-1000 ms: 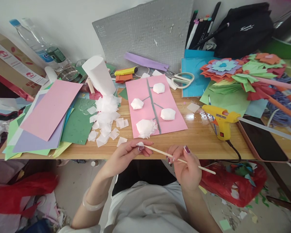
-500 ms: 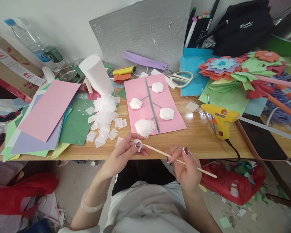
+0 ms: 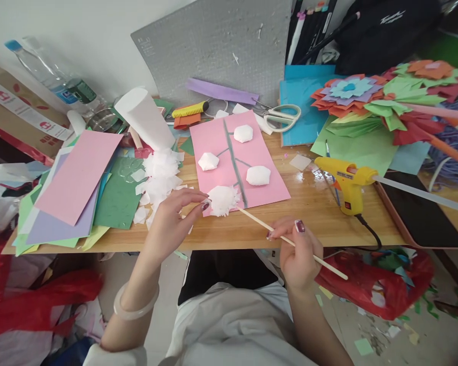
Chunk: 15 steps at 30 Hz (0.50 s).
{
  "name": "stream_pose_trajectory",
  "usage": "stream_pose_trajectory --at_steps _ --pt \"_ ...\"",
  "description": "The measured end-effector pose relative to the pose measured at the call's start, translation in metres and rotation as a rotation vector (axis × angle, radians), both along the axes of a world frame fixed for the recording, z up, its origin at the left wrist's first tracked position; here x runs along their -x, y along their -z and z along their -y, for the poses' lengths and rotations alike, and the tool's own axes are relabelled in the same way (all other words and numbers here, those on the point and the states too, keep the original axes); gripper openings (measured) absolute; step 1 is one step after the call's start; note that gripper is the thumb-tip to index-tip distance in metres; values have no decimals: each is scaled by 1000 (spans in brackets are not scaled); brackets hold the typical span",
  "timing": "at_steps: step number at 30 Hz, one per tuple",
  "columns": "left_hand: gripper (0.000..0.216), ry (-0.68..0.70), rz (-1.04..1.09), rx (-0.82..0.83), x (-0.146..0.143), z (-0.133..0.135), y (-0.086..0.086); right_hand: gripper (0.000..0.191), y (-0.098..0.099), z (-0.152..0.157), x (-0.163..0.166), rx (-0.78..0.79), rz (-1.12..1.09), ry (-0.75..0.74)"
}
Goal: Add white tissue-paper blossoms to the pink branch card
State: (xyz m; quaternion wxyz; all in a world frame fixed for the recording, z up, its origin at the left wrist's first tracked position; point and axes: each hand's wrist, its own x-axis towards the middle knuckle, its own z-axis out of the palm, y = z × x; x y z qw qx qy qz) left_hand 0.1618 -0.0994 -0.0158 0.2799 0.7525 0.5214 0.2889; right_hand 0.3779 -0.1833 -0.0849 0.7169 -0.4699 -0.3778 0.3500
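Observation:
My right hand (image 3: 299, 254) is closed round a thin wooden stick (image 3: 330, 267), whose far tip points at a fluffy white tissue flower (image 3: 223, 199). That flower sits at the near edge of a pink card (image 3: 252, 147) with a grey stem and three flat white tissue blossoms. My left hand (image 3: 171, 221) hovers over the table edge, fingers spread, its fingertips touching the card's near left corner beside the fluffy flower. A heap of white tissue squares (image 3: 158, 178) lies just left of that hand.
A yellow glue gun (image 3: 345, 183) stands right of the card, its cord running off the wooden table (image 3: 313, 218). Scissors (image 3: 282, 116), a paper roll (image 3: 145, 117), stacked coloured sheets (image 3: 76, 178), paper flowers (image 3: 370, 101) and a grey cutting mat (image 3: 221, 46) crowd the back.
My left hand let go of the stick's tip and reached forward to the pink card's near corner. The stick's tip moved up to the fluffy flower. The view tilted slightly.

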Motion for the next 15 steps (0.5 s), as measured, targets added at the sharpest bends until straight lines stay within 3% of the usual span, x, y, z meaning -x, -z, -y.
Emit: stream_pose_trajectory --at_steps 8,12,15 --pt "15 128 -336 -178 -11 -13 10 40 1 2 5 24 279 -114" --pt "19 183 -356 -219 -10 -10 11 38 2 1 6 25 308 -117" --pt "16 200 -321 -342 -9 -7 13 39 3 2 5 36 291 -109"
